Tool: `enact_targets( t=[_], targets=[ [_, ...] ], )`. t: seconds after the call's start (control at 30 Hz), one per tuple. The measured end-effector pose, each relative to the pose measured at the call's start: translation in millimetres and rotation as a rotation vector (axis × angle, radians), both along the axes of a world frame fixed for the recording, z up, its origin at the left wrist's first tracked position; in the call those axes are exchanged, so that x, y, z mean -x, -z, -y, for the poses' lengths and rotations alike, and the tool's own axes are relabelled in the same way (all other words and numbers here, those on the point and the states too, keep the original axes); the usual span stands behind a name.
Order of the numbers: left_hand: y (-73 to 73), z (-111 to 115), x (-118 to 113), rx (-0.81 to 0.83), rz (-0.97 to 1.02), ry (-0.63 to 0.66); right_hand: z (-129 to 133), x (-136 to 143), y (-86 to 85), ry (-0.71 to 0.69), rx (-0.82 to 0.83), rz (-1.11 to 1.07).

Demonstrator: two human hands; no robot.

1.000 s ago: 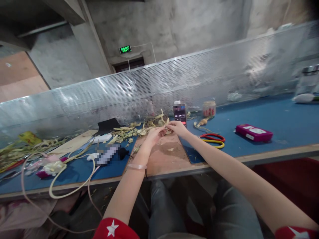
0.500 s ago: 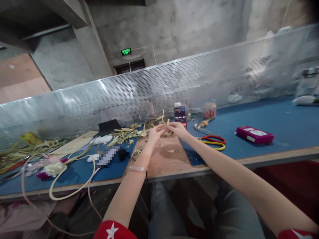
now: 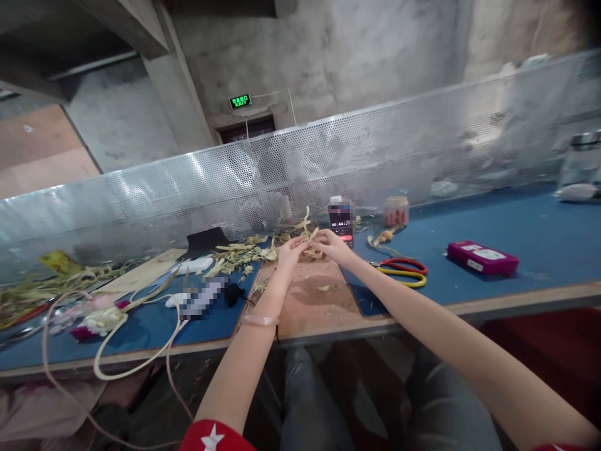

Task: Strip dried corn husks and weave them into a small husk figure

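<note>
At the far left of the blue table (image 3: 554, 235), one yellow packet (image 3: 60, 263) lay among a heap of pale-green strips (image 3: 113, 277), with one tan sheet (image 3: 145, 270) beside it; one black sheet (image 3: 206, 239) lay just behind a scatter of dried plant pieces (image 3: 239, 255); on the wall beyond, one green sign (image 3: 240, 101) read "EXIT" beneath Chinese characters; over the wooden board (image 3: 314, 297) in the middle, the left hand (image 3: 292, 252) had its fingers bent and drawn nearly together, its tips pinching a pale strip (image 3: 313, 233); the right hand (image 3: 331, 246), just beside it, was curled the same way, thumb and fingertips closed on that strip, which lay between the two hands; one upright phone (image 3: 340, 220) behind the right hand showed "00:44", the later digits unreadable; one jar (image 3: 397, 213) bore red markings too small to read; one pair of scissors (image 3: 404, 275) had two handles, red and yellow; one magenta case (image 3: 483, 258) carried white labels, illegible; one clear bottle (image 3: 582, 163) stood at the right edge.
</note>
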State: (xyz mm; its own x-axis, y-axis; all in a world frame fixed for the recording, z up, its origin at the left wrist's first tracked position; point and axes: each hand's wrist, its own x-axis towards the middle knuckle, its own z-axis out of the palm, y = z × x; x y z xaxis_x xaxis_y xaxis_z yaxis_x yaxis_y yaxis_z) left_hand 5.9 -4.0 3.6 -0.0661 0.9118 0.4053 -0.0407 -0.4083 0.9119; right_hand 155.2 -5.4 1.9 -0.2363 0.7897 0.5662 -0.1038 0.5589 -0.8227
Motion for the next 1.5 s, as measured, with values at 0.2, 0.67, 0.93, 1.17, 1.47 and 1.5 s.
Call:
enact_targets(
  t=[0.2, 0.67, 0.93, 1.17, 1.47, 1.5],
  targets=[
    [-1.3, 3, -2, 0.024, -0.030, 0.097, -3, -6, -5.3, 0.246, -0.119, 0.027],
    [-2.0, 10, -6, 0.071, -0.103, 0.209, -7, -13, -7.3, 0.379, -0.294, 0.095],
    [-1.7, 12, -7, 0.058, -0.068, 0.233, -6, -10, -6.7, 0.363, -0.265, 0.069],
    [-7.2, 15, -6, 0.118, 0.102, 0.225, -8, -13, -6.5, 0.383, -0.276, 0.108],
    [-5.8, 6, 4, 0.179, 0.285, 0.234, -12, -23, -7.6, 0.470, -0.677, 0.349],
    [-5.6, 6, 4, 0.176, 0.275, 0.242, -11, -23, -8.5, 0.489, -0.722, 0.386]
  ],
)
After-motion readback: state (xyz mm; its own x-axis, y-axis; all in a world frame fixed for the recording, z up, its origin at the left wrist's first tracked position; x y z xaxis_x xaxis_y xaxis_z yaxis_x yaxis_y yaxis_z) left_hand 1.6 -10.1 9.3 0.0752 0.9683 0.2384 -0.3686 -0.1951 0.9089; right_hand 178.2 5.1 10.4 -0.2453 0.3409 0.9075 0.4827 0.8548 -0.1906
